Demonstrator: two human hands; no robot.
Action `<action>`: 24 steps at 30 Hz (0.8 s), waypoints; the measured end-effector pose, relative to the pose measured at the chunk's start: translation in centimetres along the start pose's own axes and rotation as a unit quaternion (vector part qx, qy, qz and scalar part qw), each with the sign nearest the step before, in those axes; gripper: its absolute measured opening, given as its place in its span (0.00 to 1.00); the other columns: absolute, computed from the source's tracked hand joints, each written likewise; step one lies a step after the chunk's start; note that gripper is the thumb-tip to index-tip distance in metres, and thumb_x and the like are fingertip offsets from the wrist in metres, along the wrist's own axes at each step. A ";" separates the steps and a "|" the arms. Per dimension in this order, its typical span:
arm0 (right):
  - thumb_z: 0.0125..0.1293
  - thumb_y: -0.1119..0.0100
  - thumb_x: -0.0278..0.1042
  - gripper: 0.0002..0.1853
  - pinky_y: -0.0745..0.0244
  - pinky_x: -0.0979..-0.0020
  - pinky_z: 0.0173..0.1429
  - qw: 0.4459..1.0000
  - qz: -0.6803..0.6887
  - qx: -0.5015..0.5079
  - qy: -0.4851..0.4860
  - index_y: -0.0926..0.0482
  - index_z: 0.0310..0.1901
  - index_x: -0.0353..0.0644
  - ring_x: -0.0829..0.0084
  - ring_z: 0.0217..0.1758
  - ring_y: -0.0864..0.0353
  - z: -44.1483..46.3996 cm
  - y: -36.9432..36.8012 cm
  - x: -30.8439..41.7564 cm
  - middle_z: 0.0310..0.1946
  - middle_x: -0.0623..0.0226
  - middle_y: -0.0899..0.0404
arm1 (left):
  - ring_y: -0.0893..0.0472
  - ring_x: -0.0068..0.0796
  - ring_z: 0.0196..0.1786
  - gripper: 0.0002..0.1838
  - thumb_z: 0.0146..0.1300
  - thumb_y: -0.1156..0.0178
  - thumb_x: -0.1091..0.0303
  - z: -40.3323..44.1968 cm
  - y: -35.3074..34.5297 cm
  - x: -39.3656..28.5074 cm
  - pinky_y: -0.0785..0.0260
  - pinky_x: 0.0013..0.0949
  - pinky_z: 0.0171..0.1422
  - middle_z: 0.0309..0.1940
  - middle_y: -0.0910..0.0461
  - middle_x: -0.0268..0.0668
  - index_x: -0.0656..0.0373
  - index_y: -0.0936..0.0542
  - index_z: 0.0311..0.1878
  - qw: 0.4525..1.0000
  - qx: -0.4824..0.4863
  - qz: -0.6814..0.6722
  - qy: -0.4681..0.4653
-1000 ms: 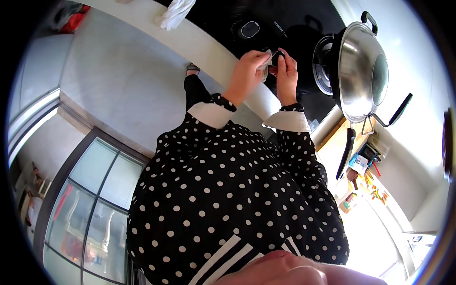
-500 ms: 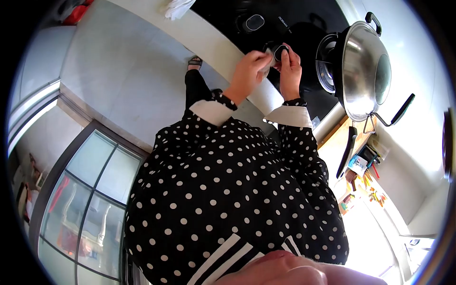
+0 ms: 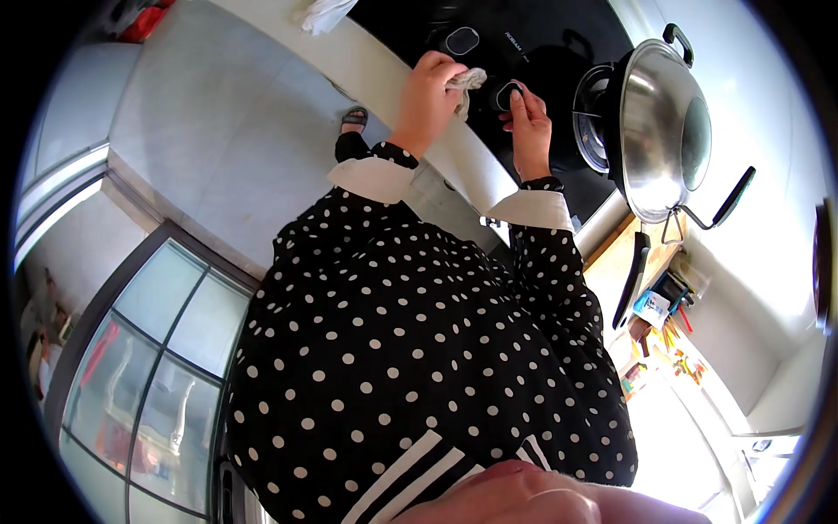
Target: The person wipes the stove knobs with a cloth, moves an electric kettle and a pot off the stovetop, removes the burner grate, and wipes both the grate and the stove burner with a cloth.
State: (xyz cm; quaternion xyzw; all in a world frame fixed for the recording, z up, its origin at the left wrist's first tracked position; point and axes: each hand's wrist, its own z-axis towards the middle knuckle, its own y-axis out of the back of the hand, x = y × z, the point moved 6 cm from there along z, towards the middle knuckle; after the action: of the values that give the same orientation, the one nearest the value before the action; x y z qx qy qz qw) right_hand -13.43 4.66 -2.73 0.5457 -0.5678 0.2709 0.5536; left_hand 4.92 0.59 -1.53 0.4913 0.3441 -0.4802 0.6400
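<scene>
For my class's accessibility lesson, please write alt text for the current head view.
The left hand holds a crumpled cloth while the right hand touches a cooktop knob, with a lidded wok nearby; a polka-dot top fills the foreground.

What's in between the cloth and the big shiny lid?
In the head view, between the cloth and the lid are the black knob, the right hand touching it, and a burner.

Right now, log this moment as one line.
left hand: holding cloth | right hand: gripping stove knob | lidded pan: at right-hand burner
</scene>
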 end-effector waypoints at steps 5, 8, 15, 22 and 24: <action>0.68 0.45 0.36 0.15 0.29 0.82 0.32 1.000 0.024 0.004 0.018 0.22 0.53 0.40 0.84 0.29 0.24 0.4 0.1 -0.4 0.48 0.69 0.31 | 0.23 0.43 0.46 0.18 0.46 0.40 0.81 -3.0 -3.3 -1.8 0.30 0.37 0.49 0.43 0.25 0.43 0.64 0.21 0.45 0.999 0.003 -0.024 -0.021; 0.68 0.45 0.36 0.15 0.26 0.80 0.40 1.000 0.019 0.009 -0.007 0.22 0.53 0.39 0.80 0.37 0.23 0.2 0.0 0.1 0.49 0.68 0.31 | 0.24 0.44 0.47 0.21 0.47 0.38 0.78 -5.5 -4.6 -2.0 0.30 0.38 0.51 0.43 0.25 0.43 0.65 0.23 0.48 0.997 0.032 -0.056 0.048; 0.69 0.46 0.36 0.26 0.33 0.75 0.58 0.974 0.208 0.061 -0.059 0.37 0.65 0.34 0.73 0.56 0.30 -1.1 0.7 -0.4 0.57 0.59 0.32 | 0.24 0.43 0.51 0.22 0.52 0.42 0.78 -7.3 -4.7 -4.0 0.30 0.35 0.55 0.49 0.25 0.47 0.67 0.26 0.53 0.984 0.111 -0.128 0.050; 0.66 0.44 0.28 0.15 0.27 0.77 0.51 0.997 0.060 -0.027 -0.033 0.26 0.54 0.34 0.77 0.44 0.22 -3.6 5.2 -3.5 0.46 0.64 0.22 | 0.21 0.34 0.47 0.20 0.52 0.39 0.78 -6.6 -3.8 -2.8 0.26 0.29 0.48 0.51 0.25 0.42 0.63 0.25 0.51 0.979 0.149 -0.114 0.081; 0.67 0.46 0.26 0.16 0.27 0.77 0.50 0.991 0.079 -0.104 -0.040 0.28 0.55 0.35 0.76 0.44 0.22 -2.3 6.5 -2.6 0.46 0.65 0.22 | 0.20 0.33 0.41 0.20 0.50 0.34 0.75 -4.5 -3.3 -3.4 0.26 0.30 0.44 0.46 0.26 0.40 0.62 0.25 0.48 0.992 0.086 -0.063 0.072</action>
State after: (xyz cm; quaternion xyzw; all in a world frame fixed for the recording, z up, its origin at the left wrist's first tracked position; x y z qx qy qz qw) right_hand -19.23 9.26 -2.64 0.4488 -0.6558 0.2318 0.5610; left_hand 0.93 5.69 -0.63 0.5552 0.3765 -0.5107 0.5377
